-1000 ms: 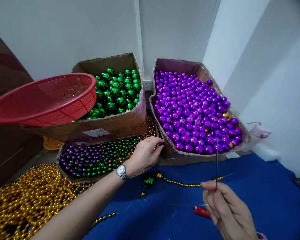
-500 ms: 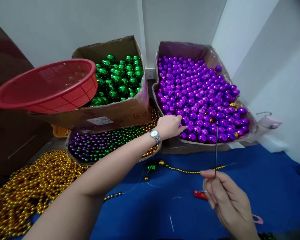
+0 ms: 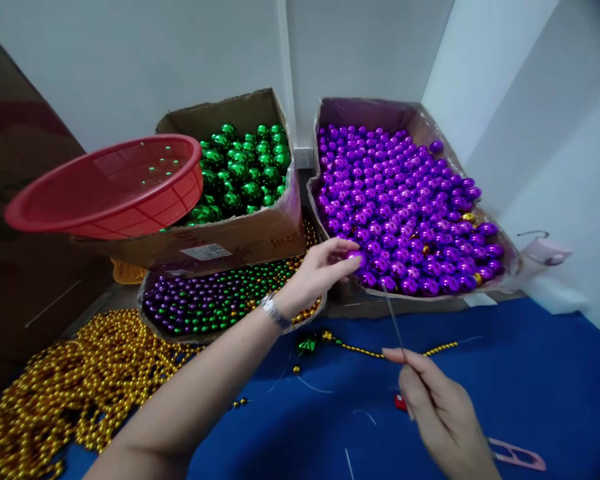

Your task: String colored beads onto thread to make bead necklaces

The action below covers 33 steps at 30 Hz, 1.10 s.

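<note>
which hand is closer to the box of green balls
Left. The left hand is just below-right of the green-ball box; the right hand is far lower right, over the blue cloth.

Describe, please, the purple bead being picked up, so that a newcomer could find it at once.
Start at the cardboard box of purple beads on the right, against the white wall. At its near left corner, the left hand pinches one purple bead in its fingertips. Unlike its neighbours, it is lifted clear of the heap.
</note>
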Each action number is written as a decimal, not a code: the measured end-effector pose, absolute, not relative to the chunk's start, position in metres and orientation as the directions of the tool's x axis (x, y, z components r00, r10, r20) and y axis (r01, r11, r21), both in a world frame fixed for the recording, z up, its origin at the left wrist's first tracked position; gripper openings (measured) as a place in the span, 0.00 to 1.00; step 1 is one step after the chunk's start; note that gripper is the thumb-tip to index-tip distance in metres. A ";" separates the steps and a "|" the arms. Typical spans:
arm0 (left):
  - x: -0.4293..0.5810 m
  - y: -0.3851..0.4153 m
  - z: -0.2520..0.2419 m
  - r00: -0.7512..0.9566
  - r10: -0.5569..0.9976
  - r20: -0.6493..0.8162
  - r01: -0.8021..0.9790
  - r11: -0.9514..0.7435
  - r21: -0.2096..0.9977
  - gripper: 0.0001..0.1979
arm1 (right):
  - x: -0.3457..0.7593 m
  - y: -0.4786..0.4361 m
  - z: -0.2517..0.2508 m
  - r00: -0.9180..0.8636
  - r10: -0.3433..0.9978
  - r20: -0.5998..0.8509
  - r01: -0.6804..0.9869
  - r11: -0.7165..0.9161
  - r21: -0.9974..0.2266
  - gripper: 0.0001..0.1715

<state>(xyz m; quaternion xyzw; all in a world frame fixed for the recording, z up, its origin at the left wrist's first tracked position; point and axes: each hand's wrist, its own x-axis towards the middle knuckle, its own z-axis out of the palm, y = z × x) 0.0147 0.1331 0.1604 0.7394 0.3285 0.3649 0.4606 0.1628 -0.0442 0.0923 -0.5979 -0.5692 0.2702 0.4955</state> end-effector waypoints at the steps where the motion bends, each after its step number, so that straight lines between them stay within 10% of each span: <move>1: 0.005 0.124 0.157 0.507 0.846 0.166 -0.024 -0.179 0.984 0.16 | 0.163 -0.042 0.090 0.186 0.947 0.263 0.457 0.154 -0.876 0.16; 7: -0.049 0.078 0.125 0.377 0.921 -0.099 -0.469 0.282 0.837 0.11 | 0.155 -0.035 0.072 -0.048 0.951 0.306 0.558 0.280 -0.781 0.15; 15: -0.073 0.056 0.103 0.163 0.973 -0.163 -0.563 0.227 0.795 0.12 | 0.131 -0.037 0.045 -0.299 0.922 0.247 0.543 0.377 -0.750 0.15; 33: -0.062 0.019 0.088 0.105 0.992 -0.073 -0.472 0.114 0.874 0.14 | 0.118 -0.034 0.028 -0.259 0.888 0.380 0.574 0.458 -0.679 0.15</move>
